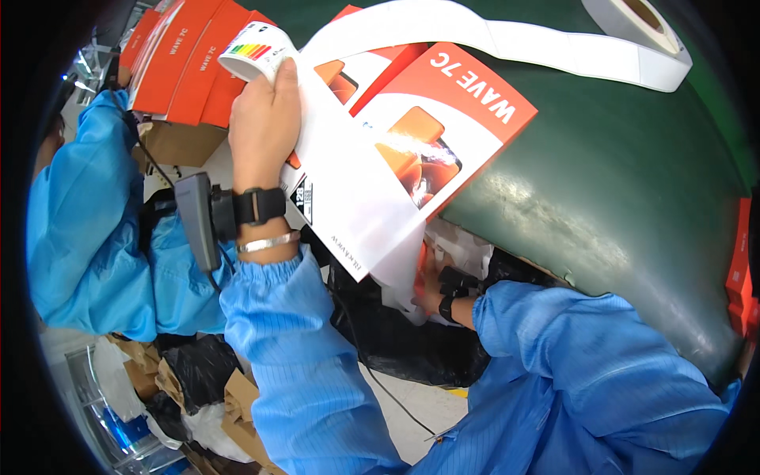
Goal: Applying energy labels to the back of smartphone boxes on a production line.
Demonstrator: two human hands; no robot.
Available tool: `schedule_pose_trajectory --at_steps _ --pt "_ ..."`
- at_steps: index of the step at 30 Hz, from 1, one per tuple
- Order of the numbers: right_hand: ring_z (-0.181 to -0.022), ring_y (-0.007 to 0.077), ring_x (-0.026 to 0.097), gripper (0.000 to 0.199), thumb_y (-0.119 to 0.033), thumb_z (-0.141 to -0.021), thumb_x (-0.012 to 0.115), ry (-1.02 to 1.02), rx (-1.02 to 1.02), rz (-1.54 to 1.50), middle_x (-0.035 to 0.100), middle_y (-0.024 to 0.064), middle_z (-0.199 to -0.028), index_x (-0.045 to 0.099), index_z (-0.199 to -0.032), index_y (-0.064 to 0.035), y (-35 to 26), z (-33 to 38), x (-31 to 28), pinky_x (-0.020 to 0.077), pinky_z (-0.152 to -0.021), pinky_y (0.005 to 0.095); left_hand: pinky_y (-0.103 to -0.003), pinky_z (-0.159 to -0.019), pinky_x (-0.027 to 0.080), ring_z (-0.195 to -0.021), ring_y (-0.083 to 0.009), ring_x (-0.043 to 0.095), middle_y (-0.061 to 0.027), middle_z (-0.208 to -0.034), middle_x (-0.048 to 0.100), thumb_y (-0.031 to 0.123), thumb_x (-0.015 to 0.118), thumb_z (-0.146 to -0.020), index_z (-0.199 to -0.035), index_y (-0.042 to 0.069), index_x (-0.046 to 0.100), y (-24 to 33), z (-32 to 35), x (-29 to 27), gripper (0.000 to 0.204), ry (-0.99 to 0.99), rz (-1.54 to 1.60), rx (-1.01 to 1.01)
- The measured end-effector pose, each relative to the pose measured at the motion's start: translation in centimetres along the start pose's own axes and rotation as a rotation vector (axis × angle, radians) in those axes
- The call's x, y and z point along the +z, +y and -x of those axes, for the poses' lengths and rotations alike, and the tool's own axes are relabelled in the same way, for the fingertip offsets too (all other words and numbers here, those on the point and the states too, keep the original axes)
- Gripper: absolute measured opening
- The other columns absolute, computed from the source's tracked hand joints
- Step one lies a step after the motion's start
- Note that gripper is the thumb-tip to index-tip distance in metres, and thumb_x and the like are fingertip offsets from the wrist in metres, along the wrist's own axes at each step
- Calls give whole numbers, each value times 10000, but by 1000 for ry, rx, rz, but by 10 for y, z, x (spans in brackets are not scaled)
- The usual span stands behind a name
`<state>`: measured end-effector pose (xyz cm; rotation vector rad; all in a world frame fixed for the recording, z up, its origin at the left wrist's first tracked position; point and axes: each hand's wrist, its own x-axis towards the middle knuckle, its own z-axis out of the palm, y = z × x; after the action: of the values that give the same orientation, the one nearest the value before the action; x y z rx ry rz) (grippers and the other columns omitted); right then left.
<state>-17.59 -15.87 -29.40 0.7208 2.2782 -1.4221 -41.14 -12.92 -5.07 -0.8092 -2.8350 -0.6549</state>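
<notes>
My left hand (263, 119) is closed, with thumb and fingers at the curled end of a white label strip (443, 22). A coloured bar-chart label (255, 52) shows on that curl. Beside this hand a white and orange phone box (467, 103) lies at a slant over the table's near edge, its white side toward me. Another similar box (348, 79) lies partly under it. Below the box my right hand (430, 289) reaches beside crumpled white plastic (459, 241) and a small orange piece (420, 269). Its fingers are mostly hidden.
The strip runs to a label roll (645, 28) on the green table (586, 182). Orange boxes (186, 59) stand in a row at far left, near another person's blue sleeve (87, 214). Black plastic (396, 336) hangs below the table edge; cardboard scraps (241, 404) lie lower left.
</notes>
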Motion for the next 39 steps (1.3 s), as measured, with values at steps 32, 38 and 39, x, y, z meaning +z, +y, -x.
schedule_pose_trajectory --at_steps 32,38,39 --pt "-900 381 601 679 -286 -630 683 -124 -387 315 612 193 -1010 447 -1205 -13 -72 148 -165 489 -804 394 -340 -782 474 -935 -270 606 -217 -1051 599 258 419 -926 -1173 -33 511 -23 -31 -64 392 -72 800 -5" --pt "-1032 200 552 593 -168 -713 635 -642 -585 106 563 166 -1137 448 -1249 4 -109 197 -289 445 -872 302 -318 -760 531 -919 -228 611 -212 -1161 537 235 424 -929 -1338 47 328 -2 -38 -205 461 -508 1270 138" --pt "-1046 184 537 563 -126 -716 630 -685 -634 57 570 154 -1129 461 -1232 22 -112 186 -300 431 -891 298 -289 -704 545 -918 -218 613 -215 -1197 519 230 438 -923 -1325 26 330 -4 -41 -223 464 -603 1300 192"
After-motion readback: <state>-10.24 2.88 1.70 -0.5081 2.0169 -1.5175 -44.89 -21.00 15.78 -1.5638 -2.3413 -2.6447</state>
